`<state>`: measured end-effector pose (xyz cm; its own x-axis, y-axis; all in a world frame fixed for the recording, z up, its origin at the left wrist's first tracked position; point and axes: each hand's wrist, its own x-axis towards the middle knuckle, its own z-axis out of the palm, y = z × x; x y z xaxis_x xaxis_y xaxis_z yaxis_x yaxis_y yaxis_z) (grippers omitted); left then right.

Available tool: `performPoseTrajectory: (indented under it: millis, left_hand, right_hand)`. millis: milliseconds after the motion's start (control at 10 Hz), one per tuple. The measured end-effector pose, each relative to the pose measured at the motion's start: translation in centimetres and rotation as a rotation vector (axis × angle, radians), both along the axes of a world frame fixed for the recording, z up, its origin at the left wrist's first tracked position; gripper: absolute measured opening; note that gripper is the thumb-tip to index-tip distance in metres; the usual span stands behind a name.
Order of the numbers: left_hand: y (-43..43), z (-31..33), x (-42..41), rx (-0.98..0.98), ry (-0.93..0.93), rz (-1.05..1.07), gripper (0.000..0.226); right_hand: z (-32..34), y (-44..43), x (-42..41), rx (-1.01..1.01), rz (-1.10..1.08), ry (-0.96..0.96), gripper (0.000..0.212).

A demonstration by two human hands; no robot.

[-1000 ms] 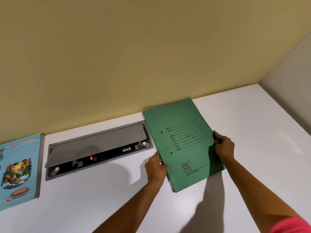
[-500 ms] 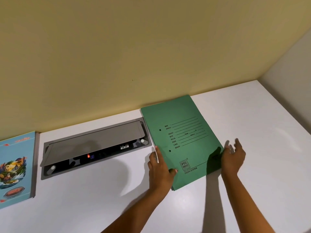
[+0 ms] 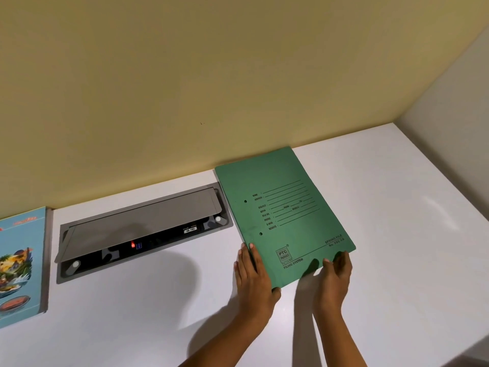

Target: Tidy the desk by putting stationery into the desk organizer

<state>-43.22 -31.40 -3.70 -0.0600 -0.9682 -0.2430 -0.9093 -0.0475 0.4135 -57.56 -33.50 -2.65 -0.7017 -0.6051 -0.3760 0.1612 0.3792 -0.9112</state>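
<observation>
A green spring-file folder (image 3: pixel 285 207) lies flat on the white desk (image 3: pixel 397 234), its far corner against the yellow wall. My left hand (image 3: pixel 254 282) rests at the folder's near left corner, with straight fingers along the spine edge and the thumb by the bottom edge. My right hand (image 3: pixel 334 282) touches the folder's near edge with its fingertips, fingers loosely extended. Neither hand is closed around the folder. No desk organizer is in view.
A grey cable hatch (image 3: pixel 137 229) with its lid half raised and a red light inside is set into the desk left of the folder. A blue illustrated book (image 3: pixel 18 263) lies at the far left. A grey side wall bounds the desk on the right.
Both hands held the folder's side edges a second ago. The right hand let go and moved to the near edge, and the left hand slid down to the near left corner.
</observation>
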Motion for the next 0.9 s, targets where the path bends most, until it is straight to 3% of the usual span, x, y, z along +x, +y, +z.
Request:
performPoseTrajectory:
  millis: [300,500,700,900]
  left_hand:
    - [0.4,-1.1,0.8,0.003,0.029,0.057,0.126]
    - [0.5,0.0,3.0,-0.032,0.338,0.131,0.092]
    - [3.0,1.9,6.6,-0.099,0.349,0.199,0.067]
    - [8.4,1.9,11.8,-0.115,0.303,0.262,0.062]
  right_hand:
    - [-0.3,0.7,-0.2,0.061,0.097,0.162,0.057]
    - [1.7,1.9,1.9,0.025,0.26,0.409,0.055]
    - [2.8,4.7,5.6,-0.084,0.5,0.543,0.047]
    - [3.4,8.1,10.2,-0.18,0.684,0.709,0.043]
